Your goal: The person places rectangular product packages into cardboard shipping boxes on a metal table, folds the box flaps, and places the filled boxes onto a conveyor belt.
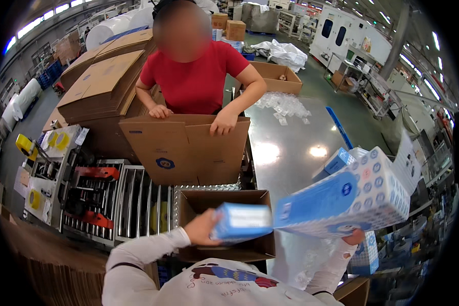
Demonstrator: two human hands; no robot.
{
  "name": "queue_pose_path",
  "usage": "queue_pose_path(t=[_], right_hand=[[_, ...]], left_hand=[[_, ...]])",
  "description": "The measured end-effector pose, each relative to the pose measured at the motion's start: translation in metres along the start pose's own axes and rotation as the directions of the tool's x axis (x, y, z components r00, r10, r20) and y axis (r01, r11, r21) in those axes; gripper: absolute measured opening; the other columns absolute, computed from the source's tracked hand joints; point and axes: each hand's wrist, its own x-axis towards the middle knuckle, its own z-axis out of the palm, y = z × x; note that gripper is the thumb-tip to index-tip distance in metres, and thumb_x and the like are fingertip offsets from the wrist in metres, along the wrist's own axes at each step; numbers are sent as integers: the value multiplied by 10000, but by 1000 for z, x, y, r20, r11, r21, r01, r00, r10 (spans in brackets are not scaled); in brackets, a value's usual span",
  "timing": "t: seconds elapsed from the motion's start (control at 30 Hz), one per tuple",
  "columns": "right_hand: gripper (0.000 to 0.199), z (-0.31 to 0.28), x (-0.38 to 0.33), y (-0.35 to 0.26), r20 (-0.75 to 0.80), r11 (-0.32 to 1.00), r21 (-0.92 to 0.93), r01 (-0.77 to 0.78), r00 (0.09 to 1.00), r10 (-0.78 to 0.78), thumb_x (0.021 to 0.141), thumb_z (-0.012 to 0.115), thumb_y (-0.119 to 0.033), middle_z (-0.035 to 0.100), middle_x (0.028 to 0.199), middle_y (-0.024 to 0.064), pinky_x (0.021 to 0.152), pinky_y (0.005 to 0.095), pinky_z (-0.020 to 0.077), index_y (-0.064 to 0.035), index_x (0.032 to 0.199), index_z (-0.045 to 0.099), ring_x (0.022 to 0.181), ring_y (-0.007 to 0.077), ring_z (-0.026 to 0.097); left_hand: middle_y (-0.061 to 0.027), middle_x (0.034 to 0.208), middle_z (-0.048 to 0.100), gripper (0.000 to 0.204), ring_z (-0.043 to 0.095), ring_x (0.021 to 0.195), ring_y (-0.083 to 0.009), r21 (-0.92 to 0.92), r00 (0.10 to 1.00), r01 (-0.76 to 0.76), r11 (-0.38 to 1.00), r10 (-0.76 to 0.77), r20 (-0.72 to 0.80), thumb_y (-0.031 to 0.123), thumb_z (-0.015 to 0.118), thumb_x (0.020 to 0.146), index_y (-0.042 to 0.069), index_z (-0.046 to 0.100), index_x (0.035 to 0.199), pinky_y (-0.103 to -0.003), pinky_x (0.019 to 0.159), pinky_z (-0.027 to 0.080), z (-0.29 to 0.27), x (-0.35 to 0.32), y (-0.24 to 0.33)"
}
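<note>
My left hand [203, 227] grips the left end of a small blue-and-white package [245, 222], slightly blurred, above an open cardboard box [223, 196]. My right hand [353, 236] is closed under the far right end of a long blue-and-white package [341, 196] with a dotted pattern; its fingers are partly hidden beneath it. The long package tilts up to the right, and its left end meets the small package. Across from me, a person in a red top holds a folded cardboard carton [188, 148] upright with both hands, just behind the open box.
A roller conveyor [143, 199] with red-ended tape machinery [99, 173] lies left. The metal table [275, 173] on the right carries clear plastic pieces [285, 106], more blue packages [339, 160] and an open carton [275, 76]. Flattened cartons [99, 86] are stacked behind the conveyor.
</note>
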Motion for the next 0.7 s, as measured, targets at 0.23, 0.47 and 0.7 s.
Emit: queue_pose_path(t=[0.23, 0.47, 0.7], right_hand=[[731, 199, 68, 136, 89, 912, -408, -31, 993, 73, 750, 775, -338, 491, 1312, 199, 984, 501, 402, -194, 1411, 495, 1171, 384, 484], [815, 303, -45, 319, 436, 523, -847, -94, 437, 786, 763, 743, -317, 418, 1463, 195, 1031, 599, 360, -372, 1483, 365, 1294, 444, 429], [617, 261, 38, 320, 607, 856, -217, -469, 622, 494, 840, 678, -385, 658, 1199, 152, 979, 349, 474, -28, 1328, 555, 1133, 296, 607]], left_hand=[[-263, 1310, 488, 807, 523, 1181, -399, 92, 715, 232, 968, -234, 659, 357, 713, 776, 259, 329, 1480, -490, 949, 470, 218, 1, -97], [-235, 1314, 523, 675, 518, 1214, -377, -54, 610, 328, 943, -168, 774, 401, 649, 834, 190, 413, 1429, -449, 993, 437, 277, -1, -128], [-208, 1318, 559, 593, 513, 1246, -356, 54, 421, 507, 860, -301, 855, 445, 584, 891, 121, 496, 1379, -408, 1037, 403, 277, -16, -181]])
